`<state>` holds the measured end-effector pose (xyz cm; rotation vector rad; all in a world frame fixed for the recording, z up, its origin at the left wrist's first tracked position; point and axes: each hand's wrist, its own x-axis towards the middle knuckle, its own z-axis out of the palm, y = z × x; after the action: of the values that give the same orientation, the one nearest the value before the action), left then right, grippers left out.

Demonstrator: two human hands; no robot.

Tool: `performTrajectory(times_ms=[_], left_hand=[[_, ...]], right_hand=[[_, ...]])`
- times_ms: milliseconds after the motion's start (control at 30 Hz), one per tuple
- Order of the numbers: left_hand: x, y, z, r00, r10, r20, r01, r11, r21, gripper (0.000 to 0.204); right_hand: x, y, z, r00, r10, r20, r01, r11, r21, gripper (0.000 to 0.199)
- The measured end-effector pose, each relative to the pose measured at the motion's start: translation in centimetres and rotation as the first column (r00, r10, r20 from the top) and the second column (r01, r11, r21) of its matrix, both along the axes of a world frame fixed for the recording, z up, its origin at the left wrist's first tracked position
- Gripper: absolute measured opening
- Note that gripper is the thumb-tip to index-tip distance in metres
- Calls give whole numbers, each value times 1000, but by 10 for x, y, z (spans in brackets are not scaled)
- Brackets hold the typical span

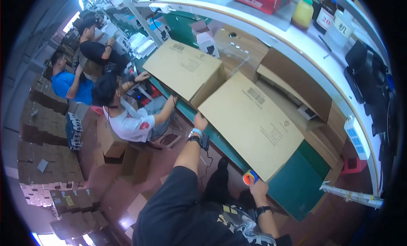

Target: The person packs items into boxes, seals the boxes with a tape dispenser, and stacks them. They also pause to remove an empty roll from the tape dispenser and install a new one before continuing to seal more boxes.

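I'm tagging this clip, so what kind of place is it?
Probably a factory packing line: closed cardboard cartons lie on a long green workbench, stacked boxes crowd the floor, and other workers sit along the same bench.

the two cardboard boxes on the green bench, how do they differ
The near box is held by the person: the left hand rests on its far corner, and the right hand, holding a tape roll, is at its near corner. The far box is touched only by a seated co-worker. The near box looks larger. Both are closed, plain brown, with printed marks on top.
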<state>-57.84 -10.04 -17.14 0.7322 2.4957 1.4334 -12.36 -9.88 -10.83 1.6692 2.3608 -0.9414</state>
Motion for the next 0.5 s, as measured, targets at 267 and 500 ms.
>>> performTrajectory(times_ms=[267, 500], left_hand=[[70, 13, 101, 944, -167, -283, 174, 985, -4, 14], [153, 80, 178, 561, -739, -373, 497, 661, -562, 27]], right_hand=[[72, 48, 91, 981, -182, -65, 191, 963, 192, 44], [237, 189, 154, 944, -292, -152, 226, 910, -346, 43]])
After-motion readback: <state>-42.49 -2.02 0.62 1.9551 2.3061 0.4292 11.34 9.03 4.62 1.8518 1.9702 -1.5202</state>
